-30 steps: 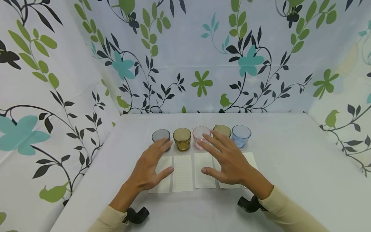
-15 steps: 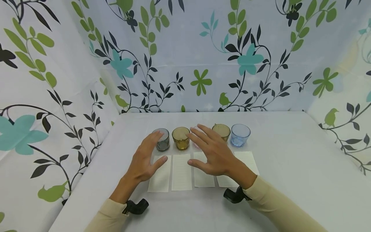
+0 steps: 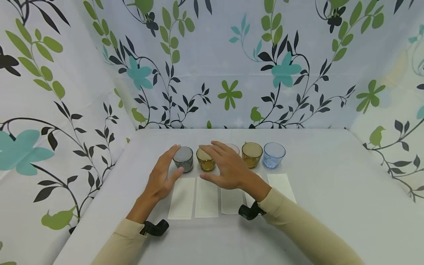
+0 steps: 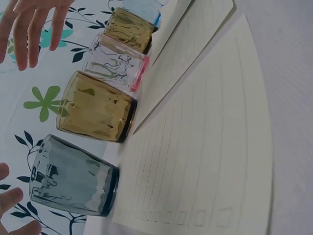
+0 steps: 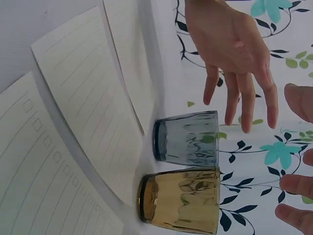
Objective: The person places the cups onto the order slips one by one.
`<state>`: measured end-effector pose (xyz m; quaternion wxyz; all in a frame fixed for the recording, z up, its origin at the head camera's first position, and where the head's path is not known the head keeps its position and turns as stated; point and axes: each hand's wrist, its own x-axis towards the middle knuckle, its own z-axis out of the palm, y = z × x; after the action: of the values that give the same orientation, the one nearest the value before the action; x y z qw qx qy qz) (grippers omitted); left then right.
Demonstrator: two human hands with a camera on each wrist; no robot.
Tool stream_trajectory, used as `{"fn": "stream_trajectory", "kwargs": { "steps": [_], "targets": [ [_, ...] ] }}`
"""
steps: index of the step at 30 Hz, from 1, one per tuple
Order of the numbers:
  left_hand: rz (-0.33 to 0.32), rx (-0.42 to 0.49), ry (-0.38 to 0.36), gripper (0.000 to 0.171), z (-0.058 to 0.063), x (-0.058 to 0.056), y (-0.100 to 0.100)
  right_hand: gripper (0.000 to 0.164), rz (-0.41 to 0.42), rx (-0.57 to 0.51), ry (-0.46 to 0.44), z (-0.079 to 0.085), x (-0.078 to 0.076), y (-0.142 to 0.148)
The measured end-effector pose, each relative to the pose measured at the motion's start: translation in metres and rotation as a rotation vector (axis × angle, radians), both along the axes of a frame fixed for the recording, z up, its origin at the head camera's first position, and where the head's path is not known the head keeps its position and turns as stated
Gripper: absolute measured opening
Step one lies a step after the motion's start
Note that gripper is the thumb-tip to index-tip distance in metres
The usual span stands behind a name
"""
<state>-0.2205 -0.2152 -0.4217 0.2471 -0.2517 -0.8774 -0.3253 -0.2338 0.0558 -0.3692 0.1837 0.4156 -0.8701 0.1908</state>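
My left hand (image 3: 160, 176) hovers with spread fingers beside the grey glass (image 3: 184, 160), leftmost in a row. My right hand (image 3: 228, 167), its fingers extended, is above the paper slips and in front of the left amber glass (image 3: 206, 163) and the pink glass (image 3: 234, 148), hiding part of both. Another amber glass (image 3: 252, 156) and a blue glass (image 3: 274, 156) stand upright to the right. In the left wrist view, a gap separates my left fingertips (image 4: 11, 198) from the grey glass (image 4: 73, 176). Neither hand holds anything.
Several lined paper slips (image 3: 181, 198) lie side by side in front of the glasses on the white table (image 3: 331, 206). A patterned cloth (image 3: 198, 55) hangs behind and at the sides. Each wrist carries a black camera (image 3: 156, 228).
My right hand has moved left, from the right amber and pink glasses toward the left amber one. My left hand has drifted slightly left and forward, uncovering more of the grey glass.
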Motion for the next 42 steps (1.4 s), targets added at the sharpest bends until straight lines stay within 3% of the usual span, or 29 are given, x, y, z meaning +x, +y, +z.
{"fn": "stream_trajectory", "kwargs": {
  "steps": [6,12,22,29,33,37,40,42],
  "targets": [
    [0.032,0.093,-0.056,0.061,-0.004,-0.014,-0.004,0.076,0.022,-0.022,-0.128,0.002,-0.013,-0.018],
    [0.025,0.157,-0.106,0.058,-0.007,-0.029,-0.009,0.076,-0.02,-0.002,-0.223,-0.001,-0.029,-0.032],
    [0.008,0.294,-0.224,0.053,-0.01,-0.035,-0.018,0.078,-0.094,0.121,-0.169,-0.008,-0.046,-0.066],
    [-0.033,0.377,-0.3,0.052,-0.017,-0.04,-0.022,0.077,-0.109,0.167,-0.245,-0.011,-0.054,-0.086],
    [-0.047,0.417,-0.367,0.053,-0.006,-0.035,-0.016,0.08,-0.161,0.215,-0.255,-0.014,-0.061,-0.094],
    [-0.095,0.552,-0.446,0.053,-0.006,-0.041,-0.013,0.084,-0.207,0.272,-0.249,-0.017,-0.068,-0.098],
    [-0.13,0.675,-0.479,0.054,-0.02,-0.054,-0.014,0.086,-0.216,0.308,-0.241,-0.017,-0.071,-0.097],
    [-0.146,0.715,-0.49,0.055,-0.024,-0.057,-0.012,0.087,-0.221,0.328,-0.242,-0.017,-0.071,-0.097]
  ]
}}
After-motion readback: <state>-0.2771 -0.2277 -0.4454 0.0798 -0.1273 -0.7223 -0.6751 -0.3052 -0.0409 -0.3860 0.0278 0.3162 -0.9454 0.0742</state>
